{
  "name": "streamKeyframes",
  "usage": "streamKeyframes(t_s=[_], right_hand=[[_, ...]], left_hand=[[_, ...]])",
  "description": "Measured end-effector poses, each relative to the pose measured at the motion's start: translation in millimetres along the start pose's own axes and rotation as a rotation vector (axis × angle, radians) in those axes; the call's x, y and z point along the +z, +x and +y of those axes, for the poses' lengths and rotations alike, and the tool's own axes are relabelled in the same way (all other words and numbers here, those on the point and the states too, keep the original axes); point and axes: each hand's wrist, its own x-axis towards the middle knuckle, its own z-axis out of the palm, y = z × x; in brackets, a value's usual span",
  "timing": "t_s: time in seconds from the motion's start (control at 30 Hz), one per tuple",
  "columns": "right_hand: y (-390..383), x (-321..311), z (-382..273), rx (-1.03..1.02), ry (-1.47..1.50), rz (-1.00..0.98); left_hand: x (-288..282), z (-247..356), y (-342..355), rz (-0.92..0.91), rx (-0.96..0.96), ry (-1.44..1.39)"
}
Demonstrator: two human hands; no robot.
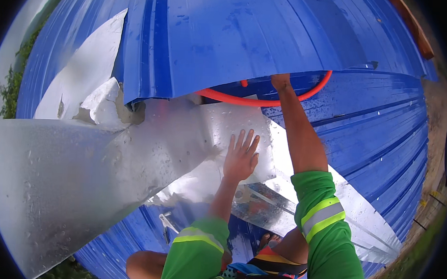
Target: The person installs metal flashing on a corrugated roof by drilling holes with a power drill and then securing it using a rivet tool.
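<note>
My left hand point(241, 155) lies open, fingers spread, on a wet, creased silver metal sheet point(172, 147). My right hand point(279, 83) reaches up to the lower edge of the upper blue ribbed roofing sheet point(229, 28); its fingers are hidden beneath that edge. An orange-red hose point(309, 93) loops under the edge, passing beside and behind my right forearm. A pale, broken, bent piece point(99, 102) sticks up at the left end of the silver sheet.
Wet blue ribbed roofing point(376, 127) extends right, crossed by a shiny strip point(360, 227). A small metal tool point(168, 227) lies below my left forearm. My bare feet point(268, 240) rest on the roof. Trees point(8, 93) show past the left edge, bare ground point(434, 165) past the right.
</note>
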Motion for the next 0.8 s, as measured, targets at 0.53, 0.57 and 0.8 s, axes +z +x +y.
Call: streamKeyframes(t_s=[0.53,0.57,0.8], right_hand=[[-401,-112,-64,0.366,-0.112,0.275],[-407,-110,-52,0.337,-0.132,0.19],[-428,-93,6,0.335,-0.354,-0.007]], left_hand=[[-157,-36,-69,-0.839,0.043,-0.038],[-189,-53,-89,-0.936,-0.089,-0.074],[-229,-196,-353,-0.922,-0.955,-0.891]])
